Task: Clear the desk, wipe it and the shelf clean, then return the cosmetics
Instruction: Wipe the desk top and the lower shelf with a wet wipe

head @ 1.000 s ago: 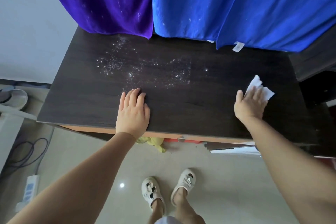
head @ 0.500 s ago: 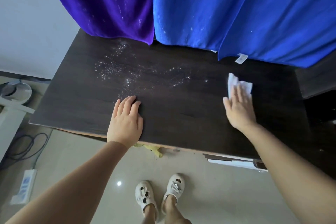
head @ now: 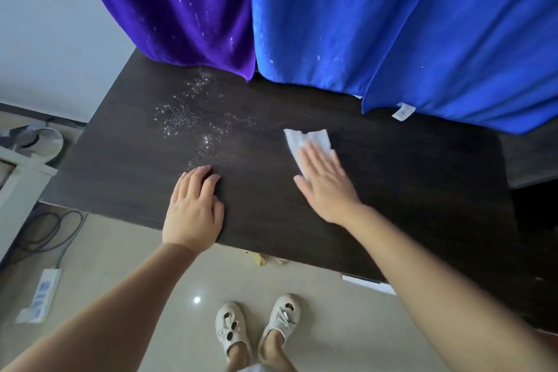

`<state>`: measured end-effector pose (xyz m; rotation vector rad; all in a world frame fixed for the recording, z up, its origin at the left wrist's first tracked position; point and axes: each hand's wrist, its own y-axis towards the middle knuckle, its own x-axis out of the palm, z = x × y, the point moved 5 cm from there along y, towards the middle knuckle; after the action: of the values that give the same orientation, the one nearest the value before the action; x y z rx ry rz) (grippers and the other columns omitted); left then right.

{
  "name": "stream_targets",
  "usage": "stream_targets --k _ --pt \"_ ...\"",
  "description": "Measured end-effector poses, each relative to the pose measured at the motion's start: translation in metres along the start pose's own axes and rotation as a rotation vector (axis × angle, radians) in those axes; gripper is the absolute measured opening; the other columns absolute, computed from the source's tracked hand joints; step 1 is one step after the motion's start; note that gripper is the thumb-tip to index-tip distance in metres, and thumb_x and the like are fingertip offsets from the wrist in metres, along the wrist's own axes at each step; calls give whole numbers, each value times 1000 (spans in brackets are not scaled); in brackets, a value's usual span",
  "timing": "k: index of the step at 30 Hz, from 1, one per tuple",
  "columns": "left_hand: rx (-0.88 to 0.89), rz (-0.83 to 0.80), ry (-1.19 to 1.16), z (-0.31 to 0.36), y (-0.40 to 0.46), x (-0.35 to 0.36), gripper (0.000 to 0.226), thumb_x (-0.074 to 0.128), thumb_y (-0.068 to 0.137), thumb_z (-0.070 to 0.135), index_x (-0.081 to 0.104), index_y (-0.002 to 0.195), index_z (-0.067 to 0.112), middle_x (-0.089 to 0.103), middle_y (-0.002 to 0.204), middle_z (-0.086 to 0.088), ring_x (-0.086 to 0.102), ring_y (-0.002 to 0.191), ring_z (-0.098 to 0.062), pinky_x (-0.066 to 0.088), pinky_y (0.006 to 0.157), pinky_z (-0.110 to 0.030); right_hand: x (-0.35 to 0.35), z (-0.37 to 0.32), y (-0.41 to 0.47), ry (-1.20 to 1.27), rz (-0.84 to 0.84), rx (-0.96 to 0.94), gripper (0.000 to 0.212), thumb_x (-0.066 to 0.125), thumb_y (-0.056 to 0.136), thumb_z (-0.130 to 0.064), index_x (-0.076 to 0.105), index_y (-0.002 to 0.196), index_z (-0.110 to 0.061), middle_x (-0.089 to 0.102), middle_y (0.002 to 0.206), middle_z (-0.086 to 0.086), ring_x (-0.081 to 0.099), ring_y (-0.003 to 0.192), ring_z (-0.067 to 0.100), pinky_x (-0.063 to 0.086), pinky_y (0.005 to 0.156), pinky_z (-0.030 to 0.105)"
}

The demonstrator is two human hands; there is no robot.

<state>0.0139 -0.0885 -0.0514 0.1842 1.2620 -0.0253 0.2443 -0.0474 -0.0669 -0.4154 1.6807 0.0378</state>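
Note:
A dark wood desk (head: 392,190) fills the middle of the view, bare of cosmetics. White powder specks (head: 193,121) are scattered over its left-centre part. My right hand (head: 326,187) lies flat with fingers together, pressing a white wipe (head: 305,137) onto the desk just right of the specks. My left hand (head: 194,211) rests palm down near the front edge, below the specks, holding nothing. No shelf or cosmetics are visible.
A purple cloth (head: 187,9) and a blue cloth (head: 392,24) hang over the desk's back edge. On the floor lie a power strip (head: 40,294), cables (head: 51,229) and a yellow object (head: 261,260) under the desk. A fan base (head: 36,142) stands left.
My right hand has slid the wipe leftward across the desk, from the right part toward the middle. My left hand stays put near the front edge.

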Motion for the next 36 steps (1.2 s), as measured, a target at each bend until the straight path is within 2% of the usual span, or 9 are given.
stream_targets --k 4,6,12,15,17,21,24,33,36 --pt "-3 -10 9 0 0 1 41 32 83 20 54 113 0 53 123 -18 36 116 -30 31 106 -45 -23 123 -19 90 132 694 61 19 98 -38 4 146 -3 1 157 17 0 145 27 3 117 49" --pt "-5 -12 9 -2 1 2 41 33 84 20 54 113 1 52 124 -18 37 116 -31 31 106 -45 -28 115 7 156 152 818 63 19 98 -39 4 145 1 0 156 20 -4 145 29 0 117 47" --pt "4 -10 -2 -3 1 4 40 34 82 17 53 114 2 52 124 -18 40 116 -32 31 106 -46 -6 -71 96 60 30 69 64 16 98 -43 -4 146 -6 -11 156 12 -11 144 21 -9 116 39" --pt "15 -13 -12 -3 1 3 41 34 82 17 54 114 1 53 123 -19 41 116 -33 31 106 -46 -2 -86 69 -10 -58 -258 62 18 98 -43 -6 146 -12 -12 157 5 -12 144 15 -12 115 34" --pt "17 -17 -5 -4 1 3 41 35 82 18 55 113 0 53 123 -20 41 116 -33 26 108 -44 -7 -40 57 -8 -17 -152 61 19 98 -42 -6 146 -14 -9 158 2 -9 144 13 -11 115 35" --pt "42 -39 -12 -4 2 4 41 35 82 18 56 112 0 54 123 -19 45 116 -35 23 110 -43 -22 84 22 65 109 517 60 19 98 -39 3 146 -7 0 158 11 3 145 25 3 118 48" --pt "69 -46 -41 -3 2 4 43 35 81 17 54 116 0 54 125 -18 47 117 -35 21 110 -43 -20 79 24 149 131 781 61 17 98 -39 4 146 -3 -3 157 14 1 145 25 3 116 51" --pt "116 5 -473 -61 10 -30 40 34 85 10 46 123 3 50 129 -14 37 124 -22 16 114 -40 8 -163 83 5 -97 -146 61 11 96 -45 -11 146 -16 -20 154 -3 -21 139 7 -15 115 34" --pt "127 -2 -285 -127 26 -46 39 33 86 17 50 119 3 52 128 -16 38 122 -24 20 111 -47 7 -109 53 20 -6 70 76 -3 82 -55 -2 147 -16 -8 156 -1 -10 143 12 -11 115 34"
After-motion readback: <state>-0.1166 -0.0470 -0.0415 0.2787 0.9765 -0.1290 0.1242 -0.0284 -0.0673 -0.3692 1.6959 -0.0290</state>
